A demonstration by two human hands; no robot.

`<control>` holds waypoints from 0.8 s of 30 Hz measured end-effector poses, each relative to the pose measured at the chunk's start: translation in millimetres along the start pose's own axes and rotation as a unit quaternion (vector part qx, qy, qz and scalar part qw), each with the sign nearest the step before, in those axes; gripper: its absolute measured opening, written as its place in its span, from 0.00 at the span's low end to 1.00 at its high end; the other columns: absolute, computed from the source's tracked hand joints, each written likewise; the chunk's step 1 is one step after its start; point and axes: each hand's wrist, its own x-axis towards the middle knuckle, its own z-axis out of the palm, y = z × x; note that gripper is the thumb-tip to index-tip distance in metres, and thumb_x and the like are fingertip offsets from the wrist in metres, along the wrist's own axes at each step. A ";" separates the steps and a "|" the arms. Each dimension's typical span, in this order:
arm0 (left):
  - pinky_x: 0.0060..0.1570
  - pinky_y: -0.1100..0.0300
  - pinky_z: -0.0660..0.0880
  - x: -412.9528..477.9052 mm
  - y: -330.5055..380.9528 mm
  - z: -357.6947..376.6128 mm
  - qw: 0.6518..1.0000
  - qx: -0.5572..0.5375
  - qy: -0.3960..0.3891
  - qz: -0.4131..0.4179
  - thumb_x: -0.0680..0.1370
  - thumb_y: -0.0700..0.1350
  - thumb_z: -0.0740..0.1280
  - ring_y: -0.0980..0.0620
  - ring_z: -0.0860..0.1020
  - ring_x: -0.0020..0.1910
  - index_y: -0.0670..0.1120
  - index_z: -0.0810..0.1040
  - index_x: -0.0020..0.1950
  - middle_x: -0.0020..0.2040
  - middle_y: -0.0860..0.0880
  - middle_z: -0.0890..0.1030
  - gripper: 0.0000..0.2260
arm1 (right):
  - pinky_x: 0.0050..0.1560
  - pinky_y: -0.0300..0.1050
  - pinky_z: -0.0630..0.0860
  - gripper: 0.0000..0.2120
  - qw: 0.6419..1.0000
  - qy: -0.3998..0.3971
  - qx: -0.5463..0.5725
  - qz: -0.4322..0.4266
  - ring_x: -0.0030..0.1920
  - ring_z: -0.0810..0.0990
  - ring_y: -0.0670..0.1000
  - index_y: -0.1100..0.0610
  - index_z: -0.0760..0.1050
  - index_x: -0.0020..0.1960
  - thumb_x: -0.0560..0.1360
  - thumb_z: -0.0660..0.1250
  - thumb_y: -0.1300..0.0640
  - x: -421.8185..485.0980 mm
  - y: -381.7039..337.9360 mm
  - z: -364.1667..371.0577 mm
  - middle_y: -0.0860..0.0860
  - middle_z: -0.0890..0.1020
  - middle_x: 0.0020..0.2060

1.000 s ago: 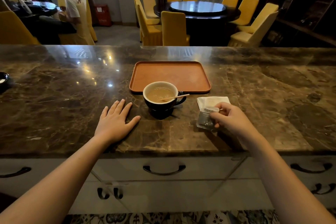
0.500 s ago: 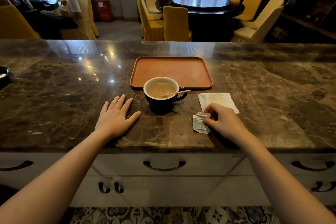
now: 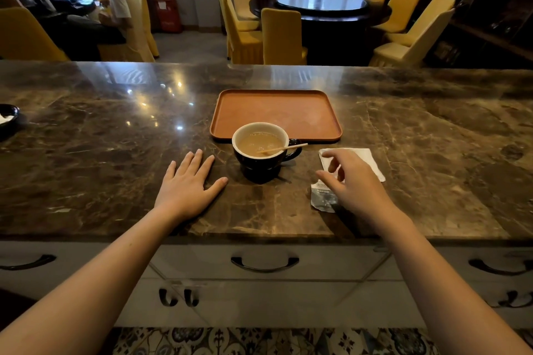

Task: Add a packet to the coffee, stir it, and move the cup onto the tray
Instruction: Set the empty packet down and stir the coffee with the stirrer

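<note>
The right hand [image 3: 353,181] is held just above the bench [image 3: 115,153], fingers [image 3: 327,157] spread apart and clamped on nothing. The crumpled packet [image 3: 323,199] is seen lying flat under the thumb side of that hand. The cup [image 3: 261,153] stands to the left of those fingers, just in front of the tray [image 3: 331,112]. The stir stick [image 3: 285,148] is propped in the cup, its long axis pointing right toward the right hand, judged nearer for stirring. The left hand [image 3: 187,184] is laid flat, fingers splayed, beside the cup.

It looked like a restaurant or banquet room: a round dining table [image 3: 320,4] ringed by yellow-covered chairs [image 3: 284,36] stood behind a marble counter [image 3: 86,147].
</note>
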 end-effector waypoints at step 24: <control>0.69 0.49 0.37 -2.2 2.6 -1.2 1.000 -0.010 -0.001 0.002 0.70 0.71 0.39 0.53 0.41 0.73 0.55 0.46 0.74 0.76 0.50 0.45 0.36 | 0.33 0.29 0.75 0.05 0.981 -0.026 0.188 -0.028 0.32 0.78 0.40 0.53 0.80 0.46 0.74 0.65 0.58 55.1 -61.3 8.1 0.46 0.80 0.34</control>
